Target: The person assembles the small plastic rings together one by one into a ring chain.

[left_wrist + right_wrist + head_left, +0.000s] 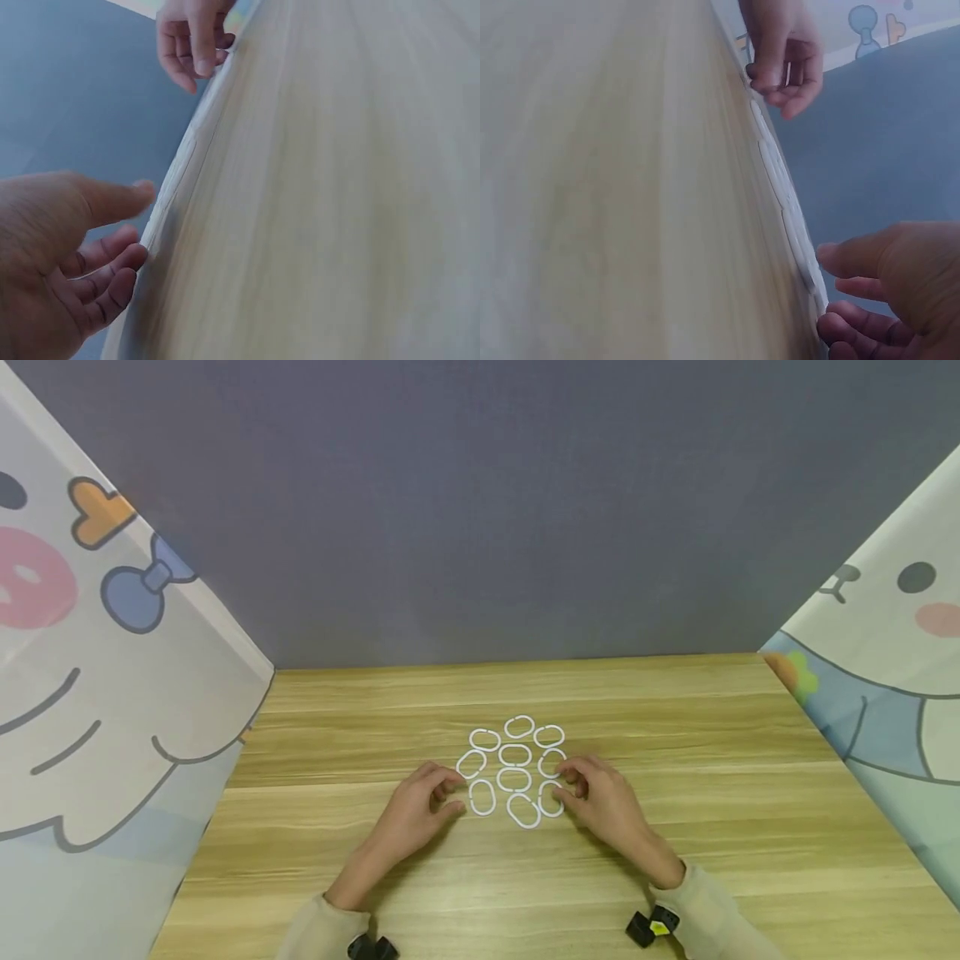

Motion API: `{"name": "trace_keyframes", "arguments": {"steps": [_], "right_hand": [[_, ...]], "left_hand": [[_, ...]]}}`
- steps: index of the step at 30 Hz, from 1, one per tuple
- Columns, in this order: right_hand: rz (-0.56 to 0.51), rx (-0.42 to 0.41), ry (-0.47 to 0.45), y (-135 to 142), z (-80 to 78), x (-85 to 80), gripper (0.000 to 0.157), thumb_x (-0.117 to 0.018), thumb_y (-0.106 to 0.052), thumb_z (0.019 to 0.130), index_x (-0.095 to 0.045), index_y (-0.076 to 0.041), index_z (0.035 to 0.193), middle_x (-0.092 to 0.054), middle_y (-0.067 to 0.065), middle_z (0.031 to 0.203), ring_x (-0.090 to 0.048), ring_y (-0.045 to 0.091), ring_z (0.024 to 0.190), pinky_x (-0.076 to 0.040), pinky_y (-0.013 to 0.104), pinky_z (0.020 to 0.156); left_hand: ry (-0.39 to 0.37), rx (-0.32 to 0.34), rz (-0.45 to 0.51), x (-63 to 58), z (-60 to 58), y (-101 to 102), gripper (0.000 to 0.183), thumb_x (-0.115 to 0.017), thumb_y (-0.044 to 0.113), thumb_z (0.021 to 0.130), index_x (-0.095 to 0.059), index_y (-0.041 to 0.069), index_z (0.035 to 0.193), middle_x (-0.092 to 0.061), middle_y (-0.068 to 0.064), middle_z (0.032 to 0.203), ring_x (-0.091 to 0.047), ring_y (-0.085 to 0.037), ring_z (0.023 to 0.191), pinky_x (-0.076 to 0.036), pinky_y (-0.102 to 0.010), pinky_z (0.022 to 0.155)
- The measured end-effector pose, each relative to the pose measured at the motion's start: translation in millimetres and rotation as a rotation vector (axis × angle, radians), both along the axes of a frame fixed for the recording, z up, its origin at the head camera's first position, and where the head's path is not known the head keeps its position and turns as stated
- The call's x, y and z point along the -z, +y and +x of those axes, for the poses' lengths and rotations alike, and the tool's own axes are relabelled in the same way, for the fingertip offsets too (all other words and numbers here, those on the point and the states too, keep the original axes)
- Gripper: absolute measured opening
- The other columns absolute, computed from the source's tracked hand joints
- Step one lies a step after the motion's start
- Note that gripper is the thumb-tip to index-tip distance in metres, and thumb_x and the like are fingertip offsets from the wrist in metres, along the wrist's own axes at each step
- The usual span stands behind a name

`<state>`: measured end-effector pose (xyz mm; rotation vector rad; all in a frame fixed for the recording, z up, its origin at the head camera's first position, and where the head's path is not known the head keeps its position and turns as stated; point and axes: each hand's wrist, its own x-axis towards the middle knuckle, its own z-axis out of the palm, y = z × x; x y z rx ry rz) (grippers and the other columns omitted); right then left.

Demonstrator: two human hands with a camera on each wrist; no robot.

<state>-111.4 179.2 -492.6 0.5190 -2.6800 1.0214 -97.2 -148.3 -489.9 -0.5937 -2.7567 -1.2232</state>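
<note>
Several white oval rings [514,779], each with a small gap, lie flat in a cluster in the middle of the wooden table. My left hand [420,806] is at the cluster's left side, fingertips beside a ring [482,797] there. Its thumb and fingers stand apart with nothing between them, as the left wrist view shows. On the other side, my right hand [606,800] has its fingertips over the outer edges of two rings, an upper one [546,763] and a lower one [550,811]. Thumb and fingers of this hand are also apart in the right wrist view.
The wooden table [525,893] runs back to a grey panel [510,527]. Cartoon-printed panels stand at the left [135,710] and right [892,693]. Small black devices sit at the left cuff [372,948] and the right cuff [652,927].
</note>
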Motion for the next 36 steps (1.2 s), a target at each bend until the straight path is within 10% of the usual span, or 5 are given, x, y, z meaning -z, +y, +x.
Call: {"name": "trace_keyframes", "arguments": {"steps": [25, 36], "right_hand": [[0.015, 0.002, -0.093, -2.8, -1.3, 3.6, 0.020, -0.094, -0.010, 0.089, -0.076, -0.019, 0.089, -0.063, -0.009, 0.081, -0.048, -0.001, 0.066, -0.044, 0.023, 0.060], [-0.005, 0.021, -0.091, -1.6, -2.0, 2.2, 0.021, -0.093, -0.006, 0.088, -0.076, -0.019, 0.086, -0.062, -0.012, 0.077, -0.048, -0.001, 0.064, -0.043, 0.023, 0.058]], "left_hand": [[0.072, 0.105, -0.154, 8.0, -2.8, 9.6, 0.024, -0.094, 0.024, 0.092, -0.070, 0.027, 0.088, -0.057, 0.012, 0.089, -0.051, 0.000, 0.078, -0.048, -0.022, 0.068], [0.149, -0.021, -0.096, 6.0, -8.2, 8.6, 0.021, -0.091, 0.009, 0.091, -0.073, 0.019, 0.092, -0.055, 0.015, 0.079, -0.047, 0.001, 0.070, -0.045, -0.023, 0.060]]}}
